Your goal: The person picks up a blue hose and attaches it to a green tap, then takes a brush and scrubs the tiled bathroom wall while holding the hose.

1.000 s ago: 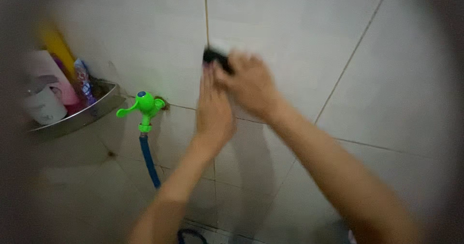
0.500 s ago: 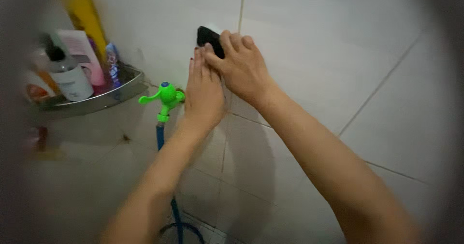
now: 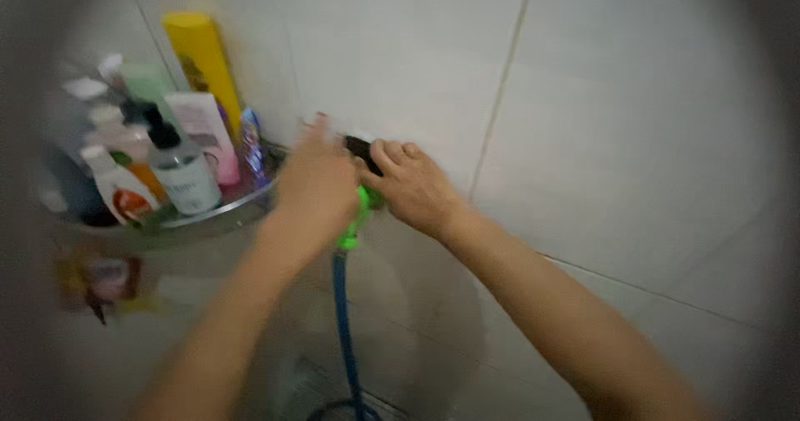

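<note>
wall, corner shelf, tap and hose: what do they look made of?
Wall: glazed white ceramic tile, probably; smooth faces with grout lines.
Corner shelf: looks like polished metal; its rim is a bright silvery band.
Tap: likely moulded plastic; uniform bright green, mostly hidden by the left hand.
Hose: flexible blue plastic or rubber; which one is unclear.

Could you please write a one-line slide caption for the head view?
Right hand presses a small black scrubber against white wall tiles, left hand covering a green plastic tap.
</note>
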